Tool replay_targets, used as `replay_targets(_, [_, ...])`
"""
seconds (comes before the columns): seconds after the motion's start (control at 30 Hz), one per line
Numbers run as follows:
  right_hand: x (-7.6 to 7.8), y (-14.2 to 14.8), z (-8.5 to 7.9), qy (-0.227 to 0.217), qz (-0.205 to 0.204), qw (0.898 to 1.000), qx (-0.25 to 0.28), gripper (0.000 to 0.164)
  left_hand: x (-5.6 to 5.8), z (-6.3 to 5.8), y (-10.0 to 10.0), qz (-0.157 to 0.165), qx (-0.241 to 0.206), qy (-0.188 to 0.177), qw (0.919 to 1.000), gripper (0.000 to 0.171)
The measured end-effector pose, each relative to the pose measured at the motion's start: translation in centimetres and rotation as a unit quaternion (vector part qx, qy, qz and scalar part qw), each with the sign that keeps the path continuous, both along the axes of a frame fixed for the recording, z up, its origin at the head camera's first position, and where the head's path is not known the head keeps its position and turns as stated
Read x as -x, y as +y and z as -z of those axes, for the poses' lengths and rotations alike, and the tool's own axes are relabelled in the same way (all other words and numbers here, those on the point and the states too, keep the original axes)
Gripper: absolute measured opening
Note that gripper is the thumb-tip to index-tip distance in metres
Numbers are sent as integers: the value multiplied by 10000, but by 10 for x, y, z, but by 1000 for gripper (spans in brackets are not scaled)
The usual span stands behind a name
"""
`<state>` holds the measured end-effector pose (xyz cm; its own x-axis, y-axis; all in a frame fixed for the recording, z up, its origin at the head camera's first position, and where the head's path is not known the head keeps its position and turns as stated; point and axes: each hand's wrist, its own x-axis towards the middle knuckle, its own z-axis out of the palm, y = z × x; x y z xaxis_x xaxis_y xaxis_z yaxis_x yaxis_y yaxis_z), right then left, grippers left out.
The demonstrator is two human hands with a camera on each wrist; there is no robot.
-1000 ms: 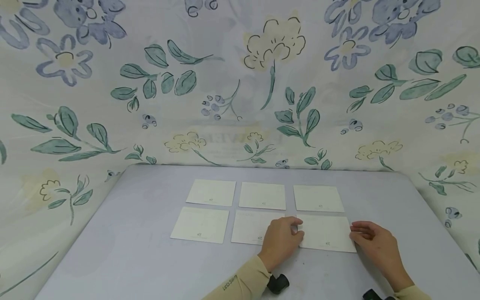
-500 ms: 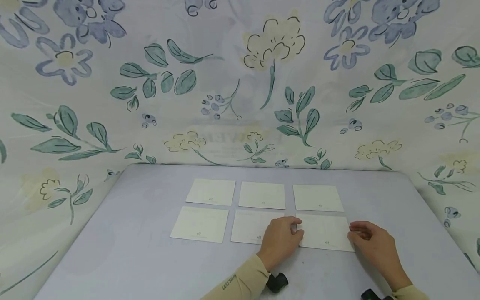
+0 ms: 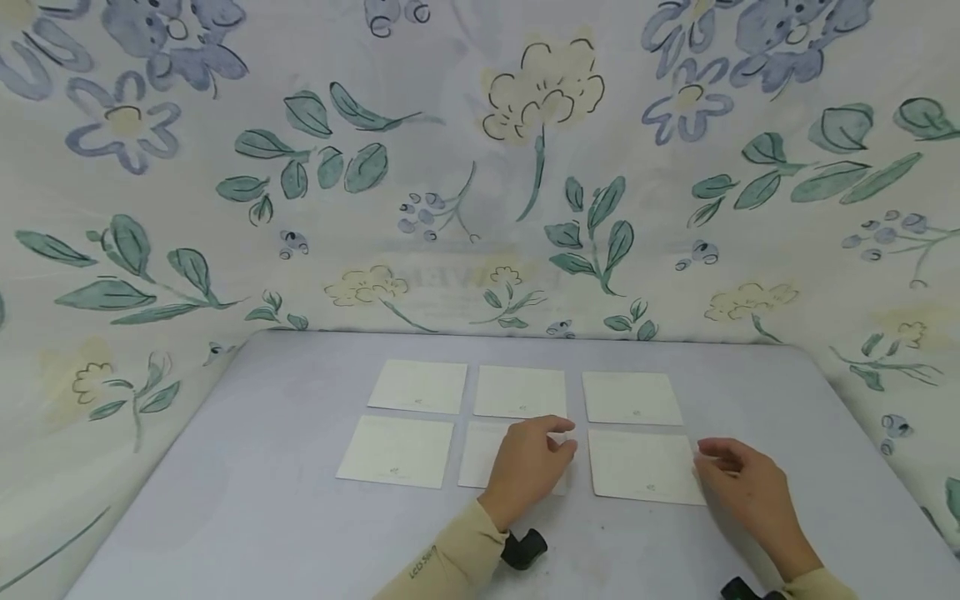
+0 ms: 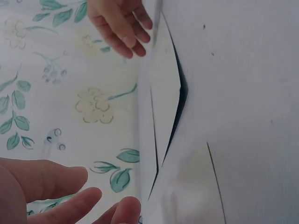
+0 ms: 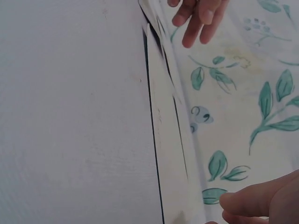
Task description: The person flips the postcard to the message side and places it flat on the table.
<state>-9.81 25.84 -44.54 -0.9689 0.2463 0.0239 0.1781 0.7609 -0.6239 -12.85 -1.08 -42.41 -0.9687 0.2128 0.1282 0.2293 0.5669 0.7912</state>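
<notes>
Cream cards lie flat in two rows of three on the pale table. My left hand (image 3: pixel 528 462) is over the front middle card (image 3: pixel 476 457) and hides much of it; its thumb and fingers are apart with nothing between them. The front right card (image 3: pixel 641 467) lies to the right of that hand, a gap between them. At this card's right edge is my right hand (image 3: pixel 750 492), fingers loosely bent; whether the fingertips touch the edge I cannot tell. In the left wrist view, a card (image 4: pixel 166 70) shows slightly raised edges with dark shadow beneath.
The front left card (image 3: pixel 393 452), back left card (image 3: pixel 417 386), back middle card (image 3: pixel 520 390) and back right card (image 3: pixel 632 397) complete the rows. Black wrist devices, such as the left one (image 3: pixel 525 550), sit under the sleeves. A floral cloth (image 3: pixel 450 192) hangs behind the table (image 3: pixel 225 467).
My left hand has let go of the front right card's left edge and moved left over the front middle card. My right hand has stayed nearly in place.
</notes>
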Motion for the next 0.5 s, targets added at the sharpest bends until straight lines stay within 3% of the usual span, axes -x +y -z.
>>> replay_targets(0.5, [12, 0, -13, 620, -566, 9965, -50, 35, 10, -15, -56, -101, 349, 363, 9987, 27])
